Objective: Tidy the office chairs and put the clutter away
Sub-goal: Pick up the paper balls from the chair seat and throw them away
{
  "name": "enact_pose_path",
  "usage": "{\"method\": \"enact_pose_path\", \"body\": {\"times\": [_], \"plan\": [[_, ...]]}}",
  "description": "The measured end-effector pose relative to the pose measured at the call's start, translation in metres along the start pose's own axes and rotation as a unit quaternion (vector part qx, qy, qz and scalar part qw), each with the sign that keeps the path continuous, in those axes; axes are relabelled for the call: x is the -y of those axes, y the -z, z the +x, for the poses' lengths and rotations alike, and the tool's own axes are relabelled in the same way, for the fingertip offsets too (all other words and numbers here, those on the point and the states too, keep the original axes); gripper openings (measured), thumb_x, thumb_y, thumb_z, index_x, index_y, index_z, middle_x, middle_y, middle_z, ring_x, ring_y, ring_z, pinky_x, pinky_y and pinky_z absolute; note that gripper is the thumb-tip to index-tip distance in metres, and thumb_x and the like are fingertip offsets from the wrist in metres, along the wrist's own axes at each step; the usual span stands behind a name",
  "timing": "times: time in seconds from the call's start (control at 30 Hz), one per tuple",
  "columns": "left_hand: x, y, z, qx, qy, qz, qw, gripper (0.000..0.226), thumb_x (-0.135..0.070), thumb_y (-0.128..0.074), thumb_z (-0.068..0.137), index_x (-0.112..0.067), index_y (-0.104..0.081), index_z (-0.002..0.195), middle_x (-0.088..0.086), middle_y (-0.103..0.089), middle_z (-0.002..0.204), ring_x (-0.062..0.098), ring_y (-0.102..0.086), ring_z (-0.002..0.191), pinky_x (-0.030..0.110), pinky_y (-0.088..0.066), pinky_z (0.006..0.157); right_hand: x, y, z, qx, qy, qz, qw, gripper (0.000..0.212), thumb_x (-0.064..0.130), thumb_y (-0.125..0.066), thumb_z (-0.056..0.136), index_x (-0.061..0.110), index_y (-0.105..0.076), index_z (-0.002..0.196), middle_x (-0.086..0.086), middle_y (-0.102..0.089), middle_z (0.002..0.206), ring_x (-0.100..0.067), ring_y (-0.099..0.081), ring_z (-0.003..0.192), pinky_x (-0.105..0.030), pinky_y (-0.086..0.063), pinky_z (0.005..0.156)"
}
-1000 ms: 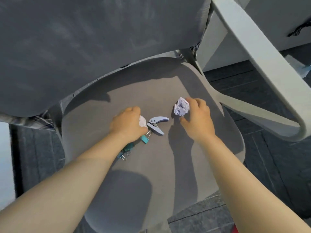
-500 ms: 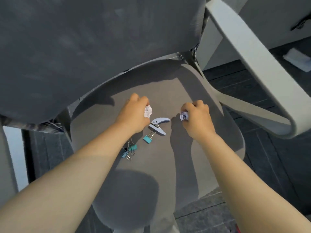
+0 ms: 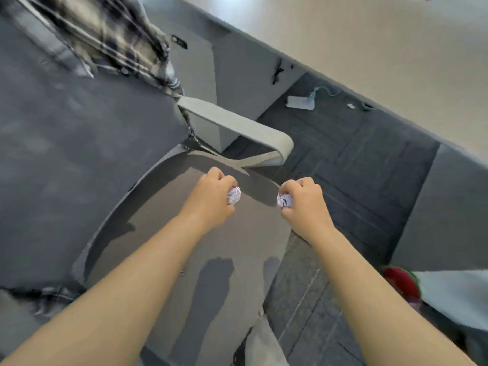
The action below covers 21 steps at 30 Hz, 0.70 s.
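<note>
My left hand (image 3: 211,198) is shut on a crumpled paper ball (image 3: 234,195) above the grey chair seat (image 3: 163,233). My right hand (image 3: 303,204) is shut on a second crumpled paper ball (image 3: 284,200), held just past the seat's right edge over the floor. The chair's dark backrest (image 3: 66,154) fills the left side, with a plaid shirt (image 3: 111,33) draped over its top. The hole punch and binder clips are hidden or out of view behind my arms.
The chair's pale armrest (image 3: 237,128) loops out to the right of the seat. A desk top (image 3: 369,48) runs across the upper right. White paper litter (image 3: 301,103) lies on the dark carpet (image 3: 369,167). A red and green object (image 3: 401,283) sits at the lower right.
Both hands have lifted off the seat with their paper balls and swung to the right. The view has turned right, and the hole punch and binder clips are no longer seen.
</note>
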State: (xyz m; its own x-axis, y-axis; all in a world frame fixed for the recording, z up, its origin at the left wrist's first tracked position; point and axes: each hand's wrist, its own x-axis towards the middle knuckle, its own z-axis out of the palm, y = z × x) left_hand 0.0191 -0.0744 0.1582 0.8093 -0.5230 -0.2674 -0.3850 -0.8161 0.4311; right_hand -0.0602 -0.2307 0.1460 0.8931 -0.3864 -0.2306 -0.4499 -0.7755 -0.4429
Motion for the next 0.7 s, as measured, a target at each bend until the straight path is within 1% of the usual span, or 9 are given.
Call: {"method": "enact_pose_path", "body": {"times": [0.13, 0.2, 0.27, 0.33, 0.43, 0.5, 0.57, 0.6, 0.7], "plan": [[-0.070, -0.014, -0.014, 0.042, -0.111, 0.024, 0.993, 0.035, -0.010, -0.055, 0.088, -0.007, -0.054, 0.123, 0.013, -0.046, 0.125, 0.030, -0.048, 0.111, 0.032, -0.044, 0.090, -0.051, 0.033, -0.068, -0.063, -0.098, 0.022, 0.993, 0.026, 0.001, -0.050, 0.086, 0.006, -0.059, 0.109, -0.015, -0.046, 0.119, -0.029, -0.038, 0.103, -0.026, -0.032, 0.076], [-0.107, -0.030, -0.023, 0.072, -0.166, 0.031, 0.983, 0.033, -0.007, -0.056, 0.086, -0.004, -0.057, 0.119, 0.013, -0.048, 0.117, 0.031, -0.049, 0.108, 0.034, -0.045, 0.089, -0.084, 0.046, -0.105, -0.087, -0.164, 0.037, 0.982, 0.027, 0.000, -0.050, 0.083, 0.007, -0.060, 0.107, -0.016, -0.047, 0.118, -0.032, -0.040, 0.107, -0.026, -0.030, 0.076], [-0.143, -0.050, -0.035, 0.098, -0.224, 0.032, 0.969, 0.024, -0.002, -0.056, 0.081, 0.000, -0.062, 0.104, 0.009, -0.043, 0.098, 0.033, -0.051, 0.102, 0.037, -0.048, 0.083, -0.119, 0.056, -0.142, -0.113, -0.224, 0.040, 0.967, 0.026, 0.002, -0.053, 0.081, 0.008, -0.061, 0.105, -0.017, -0.050, 0.116, -0.034, -0.043, 0.109, -0.026, -0.032, 0.079], [-0.176, -0.071, -0.047, 0.128, -0.255, 0.044, 0.957, 0.010, 0.002, -0.053, 0.078, -0.001, -0.061, 0.084, 0.006, -0.038, 0.090, 0.033, -0.051, 0.095, 0.036, -0.047, 0.073, -0.147, 0.064, -0.180, -0.134, -0.273, 0.046, 0.951, 0.025, 0.003, -0.055, 0.080, 0.009, -0.061, 0.104, -0.018, -0.052, 0.113, -0.033, -0.045, 0.106, -0.032, -0.041, 0.084], [-0.220, -0.111, -0.067, 0.171, -0.301, 0.054, 0.937, 0.026, 0.004, -0.050, 0.076, -0.016, -0.042, 0.061, 0.008, -0.047, 0.089, 0.033, -0.051, 0.094, 0.034, -0.041, 0.065, -0.183, 0.072, -0.238, -0.153, -0.334, 0.063, 0.928, 0.027, 0.002, -0.057, 0.083, 0.007, -0.060, 0.109, -0.013, -0.047, 0.108, -0.028, -0.043, 0.103, -0.029, -0.041, 0.081], [-0.248, -0.135, -0.084, 0.193, -0.314, 0.070, 0.927, 0.018, 0.003, -0.049, 0.079, -0.014, -0.054, 0.076, 0.007, -0.045, 0.095, 0.030, -0.048, 0.098, 0.038, -0.047, 0.074, -0.206, 0.076, -0.272, -0.167, -0.367, 0.079, 0.912, 0.028, 0.002, -0.057, 0.083, 0.006, -0.060, 0.110, -0.013, -0.045, 0.110, -0.030, -0.043, 0.109, -0.030, -0.041, 0.081], [-0.272, -0.159, -0.100, 0.207, -0.330, 0.092, 0.917, 0.029, 0.000, -0.050, 0.083, -0.008, -0.057, 0.109, 0.009, -0.045, 0.110, 0.028, -0.044, 0.104, 0.038, -0.047, 0.085, -0.229, 0.077, -0.302, -0.185, -0.396, 0.103, 0.894, 0.028, 0.000, -0.055, 0.082, 0.006, -0.061, 0.108, -0.014, -0.045, 0.113, -0.032, -0.044, 0.112, -0.034, -0.044, 0.085], [-0.284, -0.171, -0.108, 0.219, -0.330, 0.099, 0.913, 0.033, -0.002, -0.050, 0.084, -0.007, -0.055, 0.117, 0.010, -0.046, 0.116, 0.029, -0.044, 0.107, 0.036, -0.046, 0.085, -0.241, 0.076, -0.315, -0.188, -0.407, 0.112, 0.887, 0.028, 0.000, -0.055, 0.082, 0.007, -0.061, 0.108, -0.014, -0.045, 0.116, -0.032, -0.045, 0.112, -0.035, -0.046, 0.084], [-0.311, -0.207, -0.125, 0.248, -0.326, 0.089, 0.908, 0.032, -0.006, -0.051, 0.087, -0.003, -0.055, 0.118, 0.011, -0.048, 0.114, 0.024, -0.042, 0.096, 0.028, -0.037, 0.077, -0.274, 0.071, -0.343, -0.194, -0.426, 0.137, 0.873, 0.026, 0.003, -0.054, 0.084, 0.009, -0.061, 0.108, -0.012, -0.045, 0.121, -0.029, -0.052, 0.106, -0.027, -0.039, 0.074]]}}
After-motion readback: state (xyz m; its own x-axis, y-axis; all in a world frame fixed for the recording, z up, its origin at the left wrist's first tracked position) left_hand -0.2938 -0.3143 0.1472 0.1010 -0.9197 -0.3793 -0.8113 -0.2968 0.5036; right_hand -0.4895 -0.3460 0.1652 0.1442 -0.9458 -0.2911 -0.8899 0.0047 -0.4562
